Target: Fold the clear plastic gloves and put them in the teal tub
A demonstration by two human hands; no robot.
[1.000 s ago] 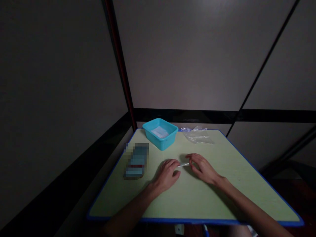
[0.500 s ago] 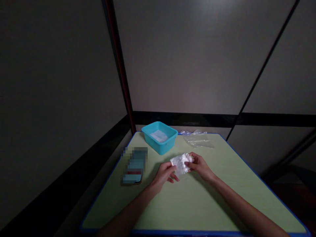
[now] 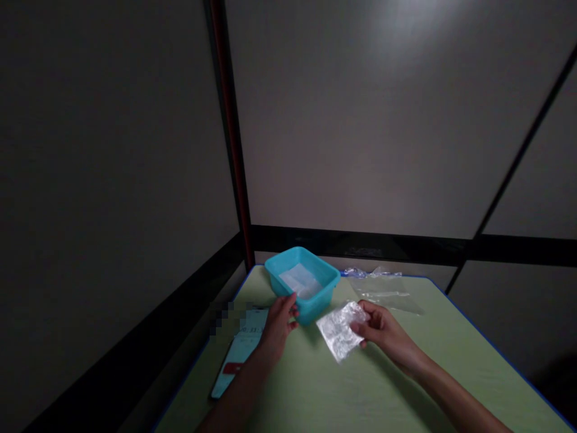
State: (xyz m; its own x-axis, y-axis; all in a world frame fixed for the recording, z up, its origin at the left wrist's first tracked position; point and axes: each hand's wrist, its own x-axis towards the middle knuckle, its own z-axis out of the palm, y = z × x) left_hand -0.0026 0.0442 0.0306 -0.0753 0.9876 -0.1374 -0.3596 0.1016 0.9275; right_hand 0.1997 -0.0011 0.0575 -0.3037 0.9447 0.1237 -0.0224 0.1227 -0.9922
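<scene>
My right hand point(image 3: 376, 328) pinches a small, crinkled, shiny clear plastic bag point(image 3: 341, 329) by its right edge, above the table. My left hand point(image 3: 282, 319) holds nothing visible. Its thumb and fingers are apart at the front left side of a turquoise plastic basket point(image 3: 322, 297); I cannot tell whether they touch it. Inside the basket lies a flat whitish sheet or packet point(image 3: 300, 281).
A phone point(image 3: 246, 344) with a lit screen lies at the left, partly behind my left forearm. Behind my right hand, a larger clear plastic bag point(image 3: 385, 288) lies flat. The light green table point(image 3: 315, 391) has a blue edge and stands against the walls.
My left hand has let go of the small plastic bag and moved up-left to the basket. My right hand keeps the bag, which is now tilted. The view has shifted.
</scene>
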